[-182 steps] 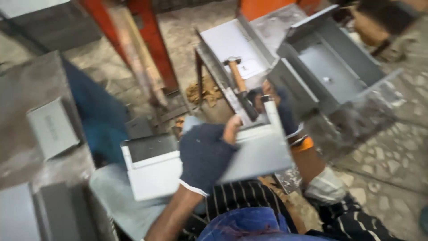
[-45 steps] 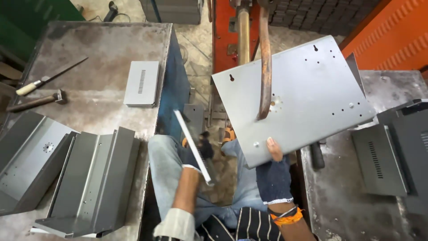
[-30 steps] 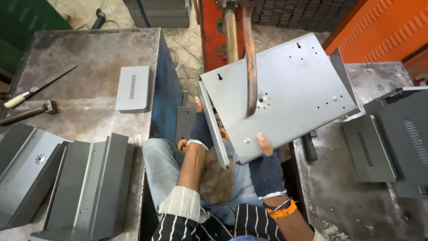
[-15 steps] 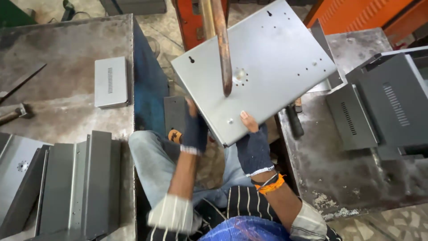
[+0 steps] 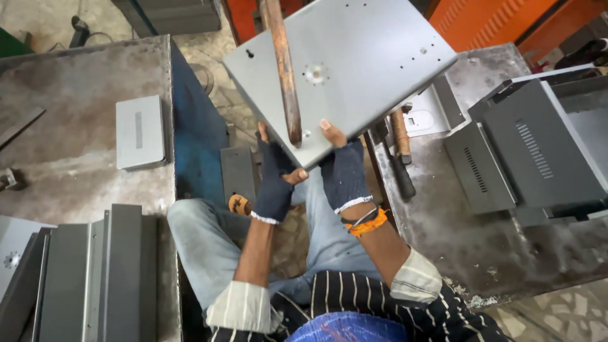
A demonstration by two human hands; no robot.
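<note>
Worn steel workbench (image 5: 76, 183), left, blue-painted side panel (image 5: 199, 145); carries a small grey vented cover (image 5: 140, 132) and folded grey sheet-metal channels (image 5: 95, 278). Second stained bench (image 5: 468, 234), right; stacked dark grey vented housings (image 5: 525, 152), a wooden-handled hammer (image 5: 400, 149). Orange machine frame (image 5: 494, 25) behind. Patterned tile floor (image 5: 557, 310).

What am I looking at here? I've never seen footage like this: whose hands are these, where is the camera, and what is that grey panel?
The camera sits on a seated person's head and looks down, so you see their own arms and knees. Both hands wear dark fingerless gloves. The left hand and the right hand grip the near corner of a flat grey sheet-metal panel with small holes, held up under a rusty vertical metal rod. To the left, a worn metal table carries a small grey slotted box and folded grey metal channels. To the right, another bench holds dark grey vented covers and a wooden-handled hammer.
</note>
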